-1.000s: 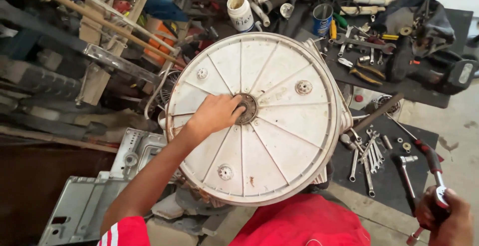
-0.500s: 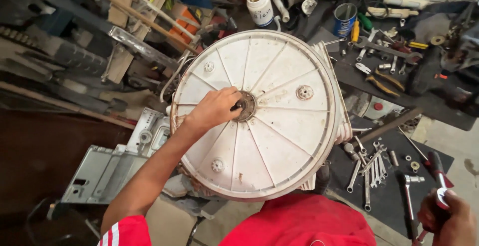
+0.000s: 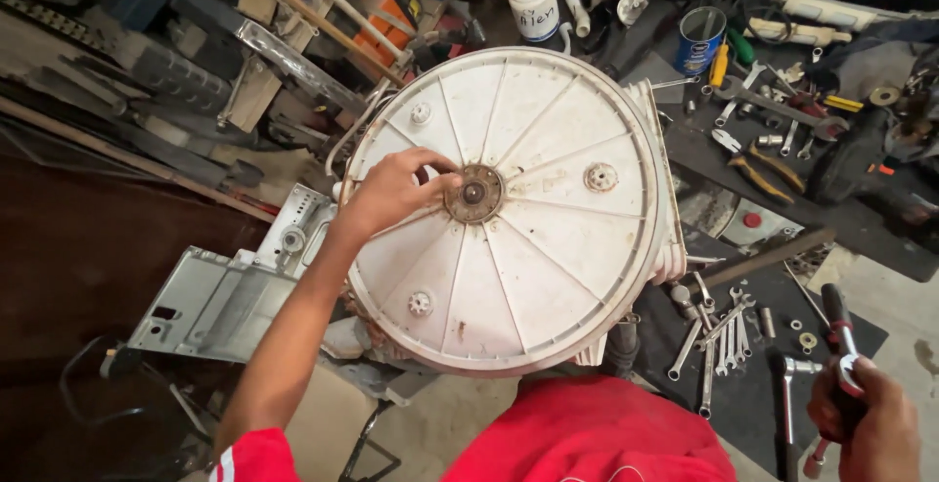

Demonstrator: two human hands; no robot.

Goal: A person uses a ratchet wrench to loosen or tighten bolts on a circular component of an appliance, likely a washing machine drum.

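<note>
Left hand (image 3: pixel 396 189) now beside hub (image 3: pixel 474 194)

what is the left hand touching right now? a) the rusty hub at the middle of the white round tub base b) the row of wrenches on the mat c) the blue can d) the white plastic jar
a: the left hand has its fingertips at the rusty hub in the centre of the white tub base, while the right hand holds a ratchet wrench off to the side.

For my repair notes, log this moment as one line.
left hand: fingers at hub of white drum | right hand: holding ratchet | spanners on mat
</note>
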